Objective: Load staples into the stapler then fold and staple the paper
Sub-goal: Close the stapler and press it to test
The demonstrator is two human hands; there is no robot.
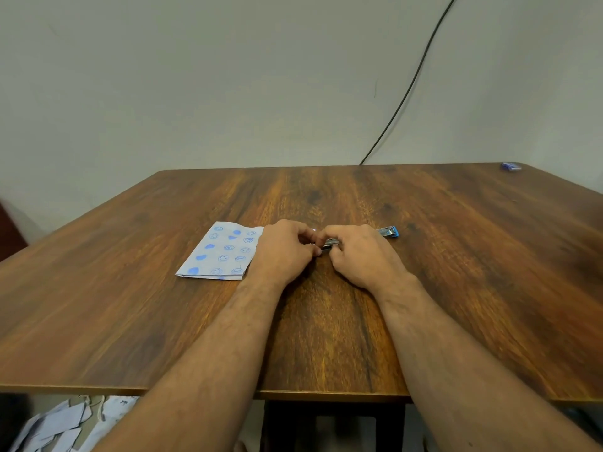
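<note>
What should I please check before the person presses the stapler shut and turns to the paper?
1. Both hands on the stapler: ok. The left hand and right hand meet over its near end.
2. Staples seated in the channel: cannot tell, the fingers hide it.
3. Stapler resting on the table: ok, its blue far end lies on the wood.
4. Paper within reach: ok, it lies flat just left of the left hand.
5. Paper folded: ok, a doubled edge shows along its near side.
6. Spare staples at hand: not ok, the small blue box sits at the far right corner.
</note>
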